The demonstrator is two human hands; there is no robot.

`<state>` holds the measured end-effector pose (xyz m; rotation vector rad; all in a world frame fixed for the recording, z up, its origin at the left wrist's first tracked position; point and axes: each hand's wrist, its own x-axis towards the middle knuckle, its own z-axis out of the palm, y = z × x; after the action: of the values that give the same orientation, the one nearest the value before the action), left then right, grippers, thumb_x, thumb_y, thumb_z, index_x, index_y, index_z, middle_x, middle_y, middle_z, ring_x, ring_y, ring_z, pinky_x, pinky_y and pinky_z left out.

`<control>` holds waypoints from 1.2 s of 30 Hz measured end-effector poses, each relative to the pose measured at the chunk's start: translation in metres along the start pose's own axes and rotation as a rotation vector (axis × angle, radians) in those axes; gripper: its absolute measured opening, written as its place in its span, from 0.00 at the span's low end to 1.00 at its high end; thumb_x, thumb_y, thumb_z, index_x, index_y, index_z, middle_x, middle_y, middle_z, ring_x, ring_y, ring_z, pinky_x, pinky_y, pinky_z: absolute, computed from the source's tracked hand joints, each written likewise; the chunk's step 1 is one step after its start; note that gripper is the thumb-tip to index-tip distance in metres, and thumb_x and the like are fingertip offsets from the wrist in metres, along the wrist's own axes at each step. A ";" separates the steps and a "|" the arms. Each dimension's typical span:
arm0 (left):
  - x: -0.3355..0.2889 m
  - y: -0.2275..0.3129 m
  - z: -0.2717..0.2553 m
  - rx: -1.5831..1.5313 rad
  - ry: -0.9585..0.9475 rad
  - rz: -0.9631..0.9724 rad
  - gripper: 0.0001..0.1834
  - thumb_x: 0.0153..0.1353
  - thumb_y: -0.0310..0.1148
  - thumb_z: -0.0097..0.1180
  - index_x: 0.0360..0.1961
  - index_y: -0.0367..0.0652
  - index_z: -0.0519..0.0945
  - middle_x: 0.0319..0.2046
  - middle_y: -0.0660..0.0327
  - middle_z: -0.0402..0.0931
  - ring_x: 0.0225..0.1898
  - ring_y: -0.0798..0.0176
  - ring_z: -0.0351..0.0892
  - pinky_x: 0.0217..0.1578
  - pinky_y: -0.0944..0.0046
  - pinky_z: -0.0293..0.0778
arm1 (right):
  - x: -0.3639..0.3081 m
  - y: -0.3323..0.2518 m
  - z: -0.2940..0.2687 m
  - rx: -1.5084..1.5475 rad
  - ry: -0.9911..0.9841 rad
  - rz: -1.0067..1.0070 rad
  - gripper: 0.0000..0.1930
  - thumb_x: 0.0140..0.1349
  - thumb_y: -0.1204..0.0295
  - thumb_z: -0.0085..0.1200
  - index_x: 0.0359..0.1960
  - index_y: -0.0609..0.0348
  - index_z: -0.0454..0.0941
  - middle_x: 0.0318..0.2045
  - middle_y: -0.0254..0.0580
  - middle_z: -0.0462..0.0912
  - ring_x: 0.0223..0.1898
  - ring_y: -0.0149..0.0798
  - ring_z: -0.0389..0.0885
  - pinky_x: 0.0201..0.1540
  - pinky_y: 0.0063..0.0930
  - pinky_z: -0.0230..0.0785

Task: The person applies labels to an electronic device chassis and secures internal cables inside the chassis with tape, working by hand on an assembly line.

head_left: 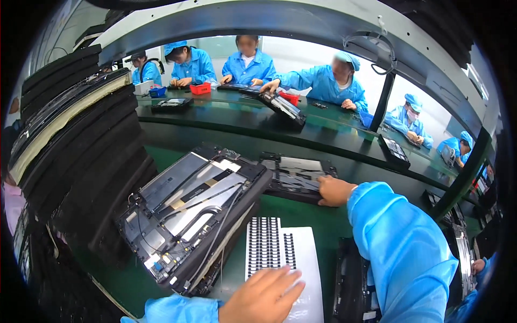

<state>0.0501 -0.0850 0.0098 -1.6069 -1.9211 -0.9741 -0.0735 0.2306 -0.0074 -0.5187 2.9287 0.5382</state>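
My left hand [264,296] hovers over or rests on a white sheet of small black stickers [301,264], its fingers stretched out and slightly apart; contact is hard to tell. My right hand [335,191] reaches forward, fingers curled over the right edge of a black tray [304,195] with a flat, opened electronic device in it. Left of the sheet, a tilted stack of black trays carries an opened tablet-like device [191,199] on top, its silver plates, cables and circuit board exposed.
A tall stack of black foam trays [81,145] rises at the left. More trays with devices [353,280] lie beside my right forearm. A metal shelf frame [258,19] arches overhead. Across the green bench, several blue-clad people work; one person's hand holds a tray [283,107].
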 end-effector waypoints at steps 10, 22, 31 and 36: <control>0.092 -0.138 0.126 0.058 0.308 -0.752 0.20 0.46 0.31 0.51 0.41 0.31 0.68 0.44 0.43 0.65 0.47 0.43 0.64 0.48 0.53 0.59 | -0.072 0.034 0.006 0.602 -0.020 0.277 0.22 0.50 0.55 0.53 0.33 0.65 0.77 0.41 0.55 0.70 0.46 0.54 0.66 0.45 0.41 0.64; 0.098 -0.155 0.112 -0.200 0.348 -0.714 0.37 0.41 0.41 0.64 0.49 0.28 0.64 0.49 0.45 0.59 0.50 0.48 0.63 0.50 0.59 0.61 | -0.075 0.036 0.000 1.085 0.472 0.954 0.35 0.45 0.46 0.52 0.34 0.78 0.72 0.38 0.67 0.72 0.41 0.51 0.73 0.45 0.36 0.62; 0.125 0.001 0.033 -0.253 0.547 -0.410 0.25 0.41 0.39 0.65 0.39 0.40 0.71 0.40 0.52 0.59 0.43 0.54 0.63 0.45 0.61 0.63 | -0.236 -0.022 -0.134 1.126 0.915 0.832 0.20 0.54 0.57 0.50 0.26 0.68 0.75 0.19 0.37 0.74 0.22 0.27 0.69 0.27 0.24 0.61; 0.074 0.073 0.044 -0.397 0.268 -0.309 0.23 0.43 0.37 0.64 0.41 0.43 0.72 0.43 0.48 0.56 0.42 0.51 0.61 0.46 0.59 0.61 | -0.330 -0.079 -0.086 1.162 1.064 0.948 0.16 0.56 0.63 0.48 0.35 0.66 0.73 0.29 0.35 0.73 0.33 0.25 0.66 0.37 0.18 0.58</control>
<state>0.1089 0.0016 0.0512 -1.3007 -1.9020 -1.6946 0.2582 0.2320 0.1052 1.0371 3.3307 -1.8650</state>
